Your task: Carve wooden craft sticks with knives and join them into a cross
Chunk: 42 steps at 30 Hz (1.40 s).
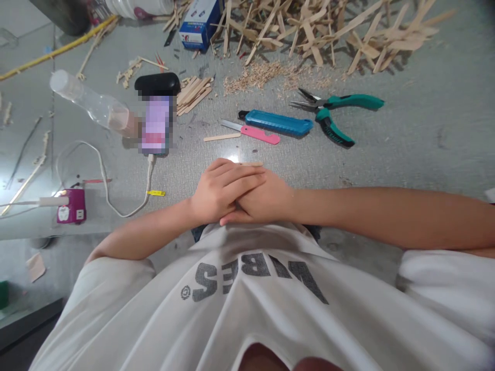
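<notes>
My left hand lies over my right hand at the table's front edge, against the shirt. The left fingers stretch flat across the back of the right hand. Of the right hand, the thumb shows below, pointing left; its other fingers are hidden. Just beyond the fingers lies a small wooden stick, partly covered. Farther out are another flat stick, a pink folding knife with its blade out, a blue utility knife and green-handled long-nose pliers with jaws apart.
Popsicle-stick pieces are heaped at the back, with wood shavings before them. To the left are a stick pile, black case, charging phone, clear bottle, white cable and purple adapter. A blue box stands behind.
</notes>
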Each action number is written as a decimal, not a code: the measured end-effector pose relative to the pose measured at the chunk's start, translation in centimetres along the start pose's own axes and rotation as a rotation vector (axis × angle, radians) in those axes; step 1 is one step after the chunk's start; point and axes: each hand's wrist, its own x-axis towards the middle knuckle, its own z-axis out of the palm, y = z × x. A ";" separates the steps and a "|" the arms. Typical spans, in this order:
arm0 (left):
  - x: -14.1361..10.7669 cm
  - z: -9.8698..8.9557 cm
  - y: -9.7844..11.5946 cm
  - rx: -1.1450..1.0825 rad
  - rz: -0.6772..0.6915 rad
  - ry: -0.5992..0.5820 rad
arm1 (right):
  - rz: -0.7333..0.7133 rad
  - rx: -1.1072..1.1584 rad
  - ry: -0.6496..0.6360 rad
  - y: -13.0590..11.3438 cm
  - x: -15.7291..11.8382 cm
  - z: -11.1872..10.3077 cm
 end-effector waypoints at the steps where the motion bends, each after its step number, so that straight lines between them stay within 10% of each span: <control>1: 0.1 -0.1 -0.1 0.020 -0.014 0.013 | -0.002 -0.036 0.003 0.2 0.0 -0.2; 18: -2.6 -0.1 -9.7 0.384 -0.597 -0.004 | 0.410 -0.257 0.197 6.5 -0.3 -5.3; 30: -1.9 -0.1 -9.0 0.242 -0.798 -0.023 | 0.223 -0.285 -0.099 5.4 0.1 -5.1; 36: -0.4 -1.2 -6.2 0.198 -0.463 0.145 | 0.254 -0.233 0.042 4.7 1.6 -3.3; 42: -0.1 -1.1 -4.9 0.070 -0.516 0.165 | 0.396 -0.014 0.447 5.9 0.9 -2.9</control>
